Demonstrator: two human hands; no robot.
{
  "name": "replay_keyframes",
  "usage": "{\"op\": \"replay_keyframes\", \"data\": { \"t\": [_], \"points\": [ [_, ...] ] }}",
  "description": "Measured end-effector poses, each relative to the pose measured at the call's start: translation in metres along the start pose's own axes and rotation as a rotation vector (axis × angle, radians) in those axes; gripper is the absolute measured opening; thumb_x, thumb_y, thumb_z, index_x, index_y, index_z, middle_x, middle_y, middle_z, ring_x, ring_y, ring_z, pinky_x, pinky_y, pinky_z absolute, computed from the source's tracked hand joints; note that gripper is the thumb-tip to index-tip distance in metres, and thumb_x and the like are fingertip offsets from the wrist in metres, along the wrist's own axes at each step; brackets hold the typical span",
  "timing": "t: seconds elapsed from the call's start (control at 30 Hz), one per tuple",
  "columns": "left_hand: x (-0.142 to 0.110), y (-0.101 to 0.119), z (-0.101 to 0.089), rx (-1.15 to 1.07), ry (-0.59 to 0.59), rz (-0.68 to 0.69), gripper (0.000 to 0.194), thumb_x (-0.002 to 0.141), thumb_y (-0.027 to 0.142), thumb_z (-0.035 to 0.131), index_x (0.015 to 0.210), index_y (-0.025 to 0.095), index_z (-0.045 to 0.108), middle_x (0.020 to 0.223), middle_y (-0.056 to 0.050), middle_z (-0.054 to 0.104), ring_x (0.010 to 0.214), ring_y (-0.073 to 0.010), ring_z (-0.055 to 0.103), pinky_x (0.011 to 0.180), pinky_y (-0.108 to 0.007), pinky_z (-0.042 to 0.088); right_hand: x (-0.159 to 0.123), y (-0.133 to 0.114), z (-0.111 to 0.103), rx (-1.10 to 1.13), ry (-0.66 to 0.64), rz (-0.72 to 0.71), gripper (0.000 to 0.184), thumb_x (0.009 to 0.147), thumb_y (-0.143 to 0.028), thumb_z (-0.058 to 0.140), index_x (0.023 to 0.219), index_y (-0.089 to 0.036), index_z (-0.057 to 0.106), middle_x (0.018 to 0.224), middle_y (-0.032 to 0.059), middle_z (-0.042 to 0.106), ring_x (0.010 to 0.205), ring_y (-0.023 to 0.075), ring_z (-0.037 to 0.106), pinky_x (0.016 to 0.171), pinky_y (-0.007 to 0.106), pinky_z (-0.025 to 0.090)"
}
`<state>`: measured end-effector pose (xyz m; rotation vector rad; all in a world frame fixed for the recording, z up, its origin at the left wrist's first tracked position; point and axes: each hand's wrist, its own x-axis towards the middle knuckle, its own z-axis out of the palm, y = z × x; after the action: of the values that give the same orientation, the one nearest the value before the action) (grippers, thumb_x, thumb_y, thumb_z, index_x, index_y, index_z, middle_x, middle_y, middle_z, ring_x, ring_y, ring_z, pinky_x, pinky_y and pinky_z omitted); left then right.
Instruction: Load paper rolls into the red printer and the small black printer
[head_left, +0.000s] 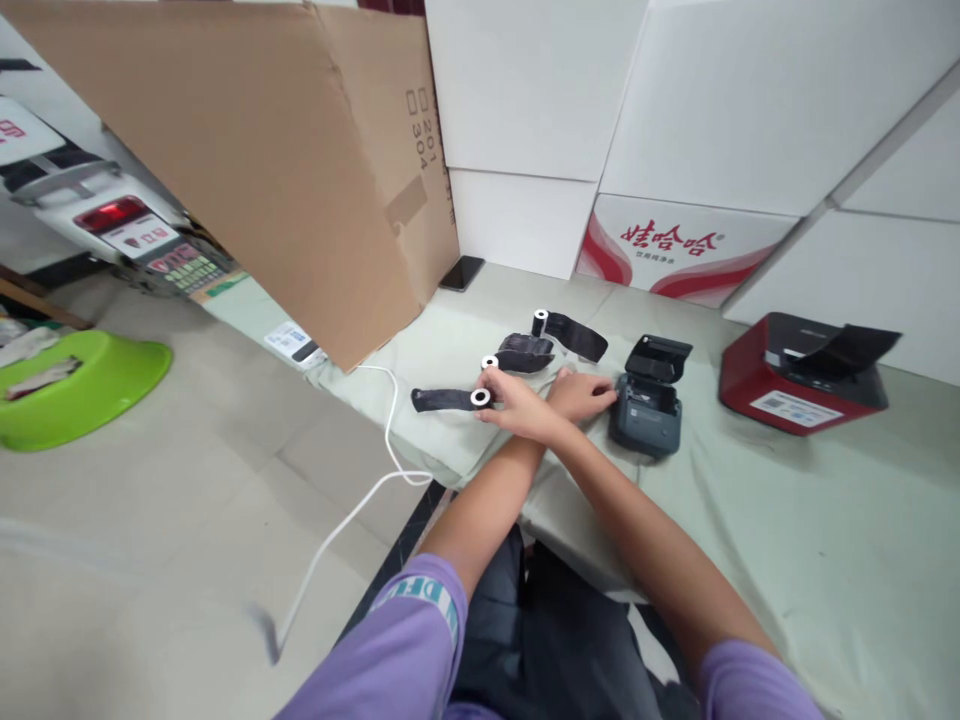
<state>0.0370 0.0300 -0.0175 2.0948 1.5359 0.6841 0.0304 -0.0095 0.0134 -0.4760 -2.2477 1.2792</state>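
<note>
My forearms cross over the pale green cloth (pixel 750 520). My right hand (pixel 507 398) reaches to the left and pinches a small white-cored roll (pixel 481 398), whose black strip (pixel 442 400) trails off to the left. Lying across to the right, my left hand (pixel 586 392) has its fingertips against the left edge of a small dark label printer (pixel 649 405) with its lid up, and nothing shows in its fingers. Two more rolls with black strips (pixel 490 362) (pixel 539 318) lie just behind my hands.
A red printer (pixel 802 385) with a raised black flap sits at the right. White cartons (pixel 675 120) stand behind, and a big cardboard sheet (pixel 285 170) leans at the left. A black phone (pixel 461 272), a white cable (pixel 352 510) and a green basin (pixel 82 385) are also near.
</note>
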Motion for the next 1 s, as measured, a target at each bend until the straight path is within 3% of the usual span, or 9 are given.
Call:
{"op": "replay_keyframes", "data": {
  "t": [0.2,0.37,0.5,0.6,0.7,0.8,0.9,1.0],
  "points": [
    [-0.001,0.002,-0.002,0.001,-0.012,-0.013,0.03,0.094,0.038,0.048,0.08,0.022,0.068,0.081,-0.001,0.073,0.084,-0.018,0.062,0.099,-0.039,0.034,0.0,0.002,0.0,-0.123,0.004,0.069,0.026,0.071,-0.016,0.064,0.091,-0.023,0.049,0.08,-0.0043,0.053,0.072,0.0147,0.048,0.067,0.026,0.034],
    [-0.001,0.002,-0.002,0.003,-0.009,-0.001,0.031,0.094,0.038,0.047,0.078,0.021,0.067,0.079,0.0,0.071,0.081,-0.0171,0.06,0.097,-0.04,0.035,-0.004,-0.013,0.0,-0.597,0.008,0.136,0.029,0.074,-0.018,0.074,0.098,-0.021,0.058,0.085,0.0056,0.065,0.089,0.0251,0.052,0.08,0.035,0.035],
    [0.003,0.004,-0.004,-0.001,-0.046,-0.024,0.028,0.094,0.037,0.048,0.082,0.02,0.067,0.081,-0.001,0.071,0.078,-0.0174,0.059,0.092,-0.039,0.037,-0.005,-0.027,-0.018,-0.67,0.076,0.126,0.032,0.088,-0.038,0.069,0.113,-0.019,0.063,0.103,0.0126,0.07,0.098,0.0303,0.052,0.09,0.044,0.035],
    [0.006,0.007,-0.005,0.01,-0.083,-0.065,0.025,0.093,0.035,0.051,0.086,0.018,0.069,0.081,-0.002,0.07,0.072,-0.0175,0.056,0.084,-0.037,0.04,0.001,-0.028,-0.036,-0.714,0.178,0.058,0.03,0.098,-0.029,0.05,0.124,-0.02,0.065,0.119,0.0142,0.067,0.105,0.0317,0.048,0.094,0.047,0.034],
    [0.007,0.008,-0.007,0.014,-0.097,-0.066,0.025,0.093,0.034,0.052,0.082,0.018,0.068,0.075,-0.002,0.067,0.07,-0.018,0.055,0.085,-0.038,0.041,0.014,-0.019,-0.041,-0.849,0.147,0.036,0.041,0.094,-0.021,0.052,0.134,-0.024,0.062,0.14,0.0152,0.057,0.114,0.0358,0.044,0.092,0.049,0.033],
    [0.007,0.008,-0.007,0.013,-0.079,-0.058,0.024,0.092,0.036,0.053,0.079,0.02,0.066,0.075,0.0,0.067,0.074,-0.0186,0.057,0.096,-0.043,0.04,0.031,-0.011,-0.035,-0.976,0.044,0.034,0.038,0.087,-0.018,0.061,0.125,-0.023,0.069,0.148,0.0163,0.049,0.119,0.0397,0.042,0.092,0.051,0.032],
    [0.006,0.005,-0.005,-0.002,-0.075,-0.06,0.023,0.092,0.035,0.053,0.078,0.021,0.065,0.075,0.0,0.067,0.076,-0.0189,0.057,0.1,-0.046,0.038,0.04,-0.011,-0.033,-0.938,-0.006,0.002,0.023,0.085,-0.018,0.065,0.106,-0.021,0.073,0.135,0.0157,0.059,0.116,0.0377,0.047,0.093,0.051,0.032],
    [0.004,0.001,-0.001,-0.087,-0.067,-0.045,0.024,0.094,0.031,0.053,0.078,0.018,0.066,0.075,-0.003,0.068,0.079,-0.02,0.057,0.095,-0.041,0.041,0.026,-0.017,-0.047,-0.658,0.12,0.013,0.018,0.088,-0.03,0.065,0.104,-0.021,0.068,0.105,0.0098,0.07,0.099,0.0285,0.056,0.092,0.046,0.037]
  ]
}}
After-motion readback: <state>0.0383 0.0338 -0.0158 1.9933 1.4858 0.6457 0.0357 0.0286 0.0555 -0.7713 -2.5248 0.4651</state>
